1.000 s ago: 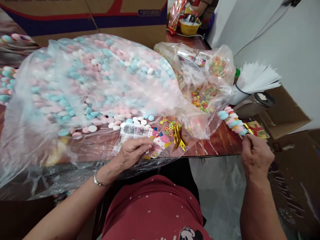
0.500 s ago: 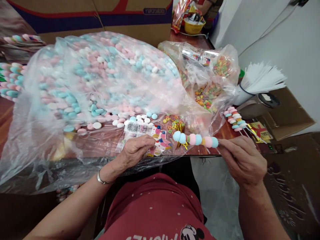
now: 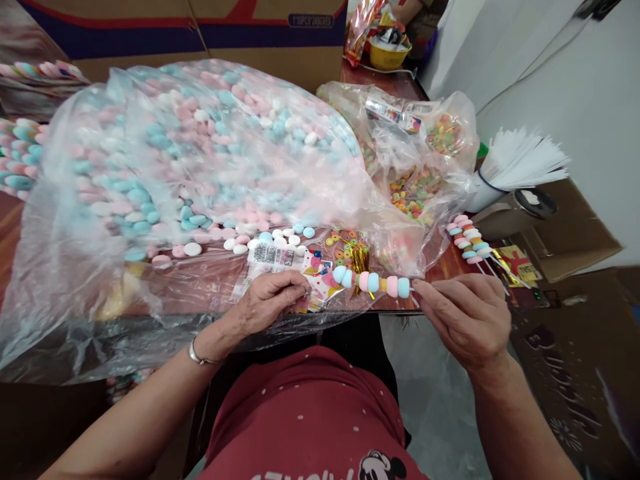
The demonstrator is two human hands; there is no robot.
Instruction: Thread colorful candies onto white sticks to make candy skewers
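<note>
My right hand (image 3: 463, 317) pinches the thin white stick of a marshmallow skewer (image 3: 373, 282), held nearly level and pointing left. Blue and pink marshmallows are threaded on it, with small coloured rings between some of them. Its left tip meets the right side of a clear plastic bag (image 3: 320, 287) with a colourful print; whether it is inside I cannot tell. My left hand (image 3: 273, 300) has its fingers closed at the bag's left side, and the exact grip is hidden. More labelled plastic bags (image 3: 270, 257) lie just behind. Gold twist ties (image 3: 359, 260) are bundled behind the skewer.
A big clear sack of marshmallows (image 3: 210, 153) covers the table's left and middle. Bags of ring candies (image 3: 413, 190) sit at the back right. Finished skewers (image 3: 469, 239), a mug (image 3: 515, 210) and a container of white sticks (image 3: 487, 190) stand at the right. Another person's arm (image 3: 407, 12) shows behind.
My right hand has moved left with the marshmallow skewer, bringing its tip to the printed bag. My left hand has stayed almost in place.
</note>
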